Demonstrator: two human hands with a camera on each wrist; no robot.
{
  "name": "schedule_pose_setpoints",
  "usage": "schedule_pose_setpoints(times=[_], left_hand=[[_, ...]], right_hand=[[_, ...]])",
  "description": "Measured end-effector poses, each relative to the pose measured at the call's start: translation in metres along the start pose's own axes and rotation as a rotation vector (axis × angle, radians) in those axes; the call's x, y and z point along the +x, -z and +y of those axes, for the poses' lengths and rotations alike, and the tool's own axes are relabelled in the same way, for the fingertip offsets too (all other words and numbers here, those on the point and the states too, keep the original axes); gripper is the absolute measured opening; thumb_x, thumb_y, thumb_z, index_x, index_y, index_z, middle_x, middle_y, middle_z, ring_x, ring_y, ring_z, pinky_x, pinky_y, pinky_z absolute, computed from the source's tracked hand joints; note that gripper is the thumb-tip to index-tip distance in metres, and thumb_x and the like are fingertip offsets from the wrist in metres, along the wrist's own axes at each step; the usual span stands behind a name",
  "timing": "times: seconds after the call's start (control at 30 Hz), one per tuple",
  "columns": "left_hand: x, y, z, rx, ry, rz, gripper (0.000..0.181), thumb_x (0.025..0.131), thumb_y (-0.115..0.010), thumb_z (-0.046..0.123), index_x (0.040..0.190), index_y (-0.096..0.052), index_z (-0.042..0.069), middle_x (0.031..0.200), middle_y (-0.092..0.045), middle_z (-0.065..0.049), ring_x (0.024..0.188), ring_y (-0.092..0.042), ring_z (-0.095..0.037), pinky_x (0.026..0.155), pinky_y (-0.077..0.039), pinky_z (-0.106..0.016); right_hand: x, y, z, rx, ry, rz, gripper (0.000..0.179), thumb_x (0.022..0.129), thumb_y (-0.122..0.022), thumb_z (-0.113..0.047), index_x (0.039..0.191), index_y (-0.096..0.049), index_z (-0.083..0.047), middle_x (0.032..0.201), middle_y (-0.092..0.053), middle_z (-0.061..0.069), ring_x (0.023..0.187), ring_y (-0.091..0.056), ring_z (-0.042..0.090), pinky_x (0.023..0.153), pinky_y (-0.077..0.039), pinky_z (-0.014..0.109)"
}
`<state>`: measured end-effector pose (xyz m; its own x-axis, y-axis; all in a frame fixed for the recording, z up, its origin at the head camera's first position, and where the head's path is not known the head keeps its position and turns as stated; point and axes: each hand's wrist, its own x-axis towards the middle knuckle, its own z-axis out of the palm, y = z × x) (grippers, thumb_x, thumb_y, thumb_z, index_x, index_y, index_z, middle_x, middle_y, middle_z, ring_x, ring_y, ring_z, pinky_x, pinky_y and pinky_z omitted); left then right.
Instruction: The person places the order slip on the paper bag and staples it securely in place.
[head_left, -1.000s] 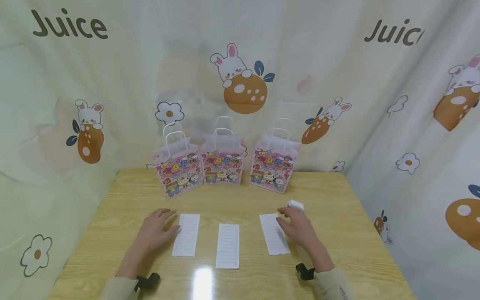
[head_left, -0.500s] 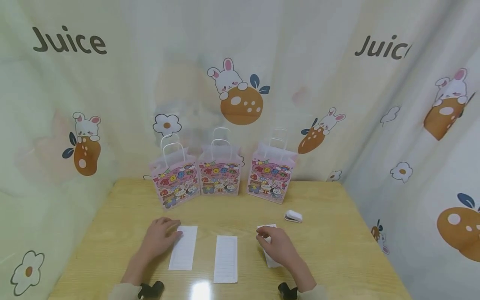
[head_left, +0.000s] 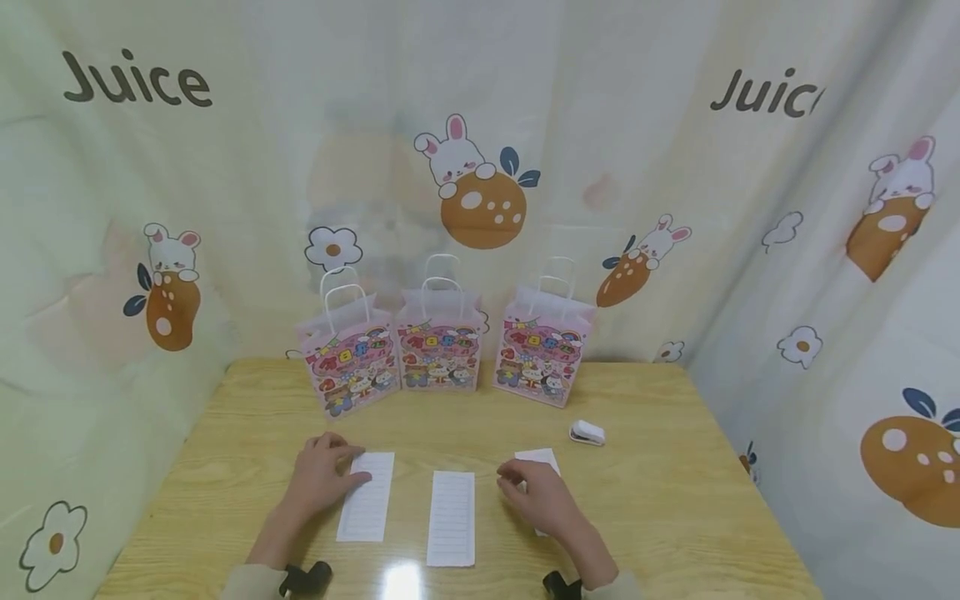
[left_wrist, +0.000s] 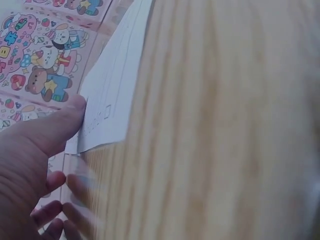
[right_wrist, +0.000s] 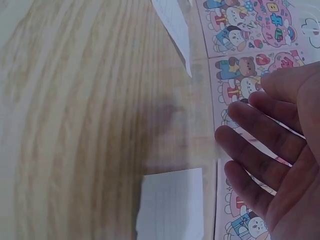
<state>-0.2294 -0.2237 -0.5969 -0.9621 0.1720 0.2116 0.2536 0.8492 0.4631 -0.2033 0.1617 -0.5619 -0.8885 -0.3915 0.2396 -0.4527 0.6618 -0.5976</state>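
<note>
Three narrow lined paper slips lie on the table. My left hand (head_left: 321, 475) is at the left slip (head_left: 367, 497), its thumb overlapping the paper in the left wrist view and its fingers loosely bent beside the edge. The middle slip (head_left: 452, 518) lies between my two hands. Above the right slip (head_left: 542, 457), which it partly hides in the head view, is my right hand (head_left: 542, 497). In the right wrist view its fingers (right_wrist: 255, 150) are relaxed and hold nothing. A white stapler (head_left: 587, 432) sits beyond the right hand.
Pink cartoon paper bags with white handles stand along the back of the wooden table (head_left: 645, 500): a left bag (head_left: 352, 367), a middle bag (head_left: 439, 354) and a right bag (head_left: 542, 350). A printed curtain (head_left: 600, 125) hangs behind and at both sides.
My right hand has moved left from beside the stapler to over the right slip, uncovering the stapler. The left thumb has come further over the left slip. The head view has tilted up slightly.
</note>
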Motion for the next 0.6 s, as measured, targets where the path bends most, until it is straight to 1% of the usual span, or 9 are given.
schedule_pose_setpoints(times=[0.07,0.13,0.2,0.27,0.37,0.47,0.5,0.6], left_hand=[[-0.0005,-0.0002,0.0005,-0.005,0.011,-0.016,0.046,0.076,-0.081,0.045,0.110,-0.073,0.015,0.116,-0.057,-0.014,0.110,-0.046,-0.040,0.092,-0.036,-0.060],[-0.0003,0.0003,0.0013,-0.024,0.012,-0.018,0.043,0.076,-0.081,0.043,0.107,-0.073,0.015,0.116,-0.058,-0.014,0.111,-0.047,-0.041,0.092,-0.036,-0.061],[0.0022,0.0010,0.0020,-0.044,0.001,-0.003,0.041,0.076,-0.082,0.039,0.105,-0.072,0.013,0.114,-0.060,-0.013,0.109,-0.049,-0.040,0.092,-0.038,-0.059],[0.0042,0.0021,0.0025,-0.077,0.004,0.006,0.038,0.076,-0.083,0.034,0.104,-0.071,0.011,0.109,-0.063,-0.010,0.104,-0.054,-0.035,0.091,-0.041,-0.055],[0.0050,0.0031,0.0027,-0.139,0.046,-0.024,0.037,0.076,-0.083,0.027,0.106,-0.070,0.009,0.098,-0.065,-0.003,0.089,-0.058,-0.022,0.082,-0.048,-0.043],[0.0029,0.0031,0.0027,-0.205,0.111,-0.064,0.033,0.077,-0.082,0.020,0.106,-0.069,0.010,0.088,-0.063,0.003,0.078,-0.054,-0.014,0.070,-0.048,-0.035],[0.0029,0.0023,0.0024,-0.217,0.118,-0.063,0.031,0.078,-0.082,0.018,0.106,-0.069,0.011,0.086,-0.062,0.003,0.075,-0.052,-0.013,0.067,-0.046,-0.033],[0.0024,0.0005,0.0020,-0.280,0.124,-0.030,0.024,0.080,-0.080,0.013,0.102,-0.070,0.011,0.085,-0.063,0.003,0.073,-0.053,-0.014,0.064,-0.046,-0.031]], right_hand=[[-0.0021,-0.0014,0.0000,0.015,-0.015,-0.013,0.013,0.092,-0.066,-0.016,0.101,-0.071,-0.007,0.088,-0.068,-0.010,0.080,-0.062,0.004,0.071,-0.053,0.028],[-0.0027,-0.0019,-0.0005,0.024,-0.017,-0.021,0.013,0.092,-0.066,-0.016,0.101,-0.071,-0.007,0.087,-0.068,-0.010,0.079,-0.062,0.004,0.071,-0.053,0.028],[-0.0011,-0.0022,-0.0009,0.019,-0.010,-0.015,0.013,0.093,-0.066,-0.016,0.101,-0.071,-0.007,0.087,-0.068,-0.010,0.080,-0.062,0.004,0.072,-0.053,0.029],[0.0011,-0.0027,-0.0011,0.013,-0.011,-0.015,0.013,0.093,-0.065,-0.016,0.101,-0.071,-0.007,0.087,-0.068,-0.010,0.080,-0.061,0.004,0.073,-0.053,0.029],[0.0029,-0.0037,-0.0023,0.013,-0.021,-0.029,0.012,0.093,-0.065,-0.015,0.101,-0.071,-0.008,0.087,-0.067,-0.010,0.080,-0.061,0.004,0.072,-0.052,0.028],[0.0021,-0.0048,-0.0045,0.027,-0.028,-0.053,0.012,0.093,-0.066,-0.015,0.101,-0.071,-0.008,0.087,-0.068,-0.010,0.079,-0.061,0.003,0.071,-0.053,0.027],[0.0021,-0.0053,-0.0049,0.028,-0.023,-0.053,0.012,0.093,-0.065,-0.015,0.101,-0.071,-0.007,0.087,-0.068,-0.010,0.079,-0.061,0.003,0.071,-0.053,0.027],[0.0019,-0.0064,-0.0067,0.025,-0.014,-0.049,0.014,0.094,-0.065,-0.017,0.101,-0.071,-0.007,0.087,-0.068,-0.010,0.080,-0.061,0.004,0.071,-0.053,0.028]])
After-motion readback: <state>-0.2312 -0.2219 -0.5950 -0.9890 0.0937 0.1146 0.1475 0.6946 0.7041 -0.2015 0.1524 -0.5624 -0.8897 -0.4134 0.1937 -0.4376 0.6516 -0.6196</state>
